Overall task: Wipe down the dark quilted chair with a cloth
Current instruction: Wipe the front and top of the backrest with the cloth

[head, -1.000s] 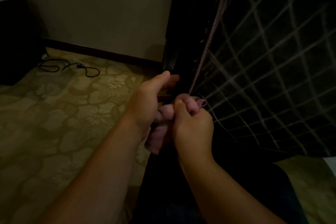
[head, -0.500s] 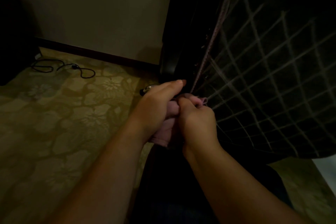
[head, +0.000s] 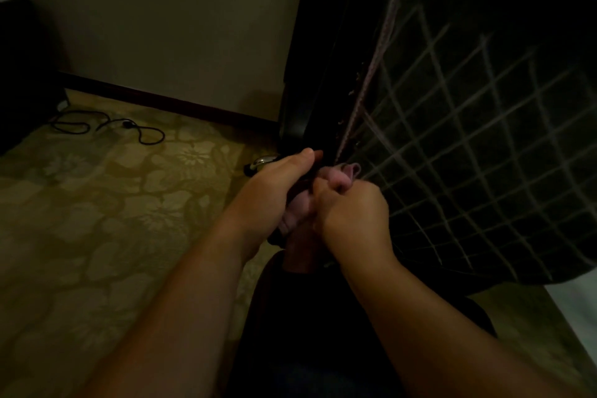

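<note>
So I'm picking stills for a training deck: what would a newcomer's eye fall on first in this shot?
First, the two hands meeting at centre: the right hand grips a bunched pink cloth against the chair's edge, with the left hand close beside it. Next, the dark quilted chair filling the right side, its pale stitching forming a diamond grid. Last, a black cable lies looped on the patterned carpet at far left.

Dim home room: floral carpet, baseboard, loose floor cable.
</note>
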The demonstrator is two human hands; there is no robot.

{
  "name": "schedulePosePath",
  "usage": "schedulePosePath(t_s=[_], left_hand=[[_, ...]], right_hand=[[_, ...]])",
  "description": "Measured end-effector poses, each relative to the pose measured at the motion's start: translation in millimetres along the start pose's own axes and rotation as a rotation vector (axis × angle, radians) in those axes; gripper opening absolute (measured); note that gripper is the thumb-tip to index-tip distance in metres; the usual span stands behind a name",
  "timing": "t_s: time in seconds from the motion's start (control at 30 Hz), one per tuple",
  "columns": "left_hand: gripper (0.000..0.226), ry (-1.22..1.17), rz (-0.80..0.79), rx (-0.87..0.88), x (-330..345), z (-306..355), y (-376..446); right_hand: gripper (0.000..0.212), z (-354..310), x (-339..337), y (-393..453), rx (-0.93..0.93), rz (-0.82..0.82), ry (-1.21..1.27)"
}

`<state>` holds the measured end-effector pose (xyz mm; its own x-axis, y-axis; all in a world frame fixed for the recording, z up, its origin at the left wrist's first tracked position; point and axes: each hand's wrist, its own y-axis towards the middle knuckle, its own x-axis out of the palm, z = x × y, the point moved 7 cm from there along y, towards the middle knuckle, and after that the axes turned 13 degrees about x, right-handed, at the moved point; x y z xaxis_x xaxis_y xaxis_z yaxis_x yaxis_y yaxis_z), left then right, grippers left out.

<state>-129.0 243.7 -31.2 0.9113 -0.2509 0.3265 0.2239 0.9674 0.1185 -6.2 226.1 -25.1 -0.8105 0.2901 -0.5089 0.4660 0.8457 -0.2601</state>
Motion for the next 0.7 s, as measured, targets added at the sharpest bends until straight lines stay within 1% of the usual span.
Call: schedulePosePath(t_s=[0.1,0.13,0.2,0.3,0.37,0.43,0.5,0.53,0.6,0.63,0.7], left_hand=[[0.041,0.088,-0.023,0.001,-1,0,-1],[0.042,0.101,-0.026,-0.005,-1,1,-1],[0.043,0.104,-0.019,-0.021,-1,0,-1],[0.042,0.087,-0.004,-0.026,-4,1,-2],[0.044,0.11,-0.007,-0.015,-5,2,-3],[0.051,0.113,0.002,-0.014,-6,2,-3],[0.043,0.094,0.026,-0.003,-8,0,0],[0.038,0.074,0.041,0.001,-8,0,1],[0.037,0.043,0.06,0.002,-7,-2,3],[0.038,0.042,0.06,0.007,-6,-3,4],[0.039,0.042,0.064,0.018,-6,-6,5]], right_hand=[[0.027,18,4,4,0.105,0.017,-0.183],[0.028,19,5,4,0.113,0.02,-0.233],[0.028,8,-1,1,0.057,0.043,-0.355],[0.021,-26,-10,-9,-0.123,0.013,-0.593],[0.02,-41,-15,-21,-0.22,0.002,-0.704],[0.023,-46,-23,-33,-0.314,0.045,-0.788],[0.023,-45,-31,-41,-0.455,0.123,-0.857],[0.02,-45,-34,-43,-0.567,0.171,-0.869],[0.01,-44,-41,-43,-0.789,0.228,-0.871],[0.007,-42,-44,-42,-0.857,0.248,-0.877],[0.007,-37,-45,-35,-0.937,0.273,-0.907]])
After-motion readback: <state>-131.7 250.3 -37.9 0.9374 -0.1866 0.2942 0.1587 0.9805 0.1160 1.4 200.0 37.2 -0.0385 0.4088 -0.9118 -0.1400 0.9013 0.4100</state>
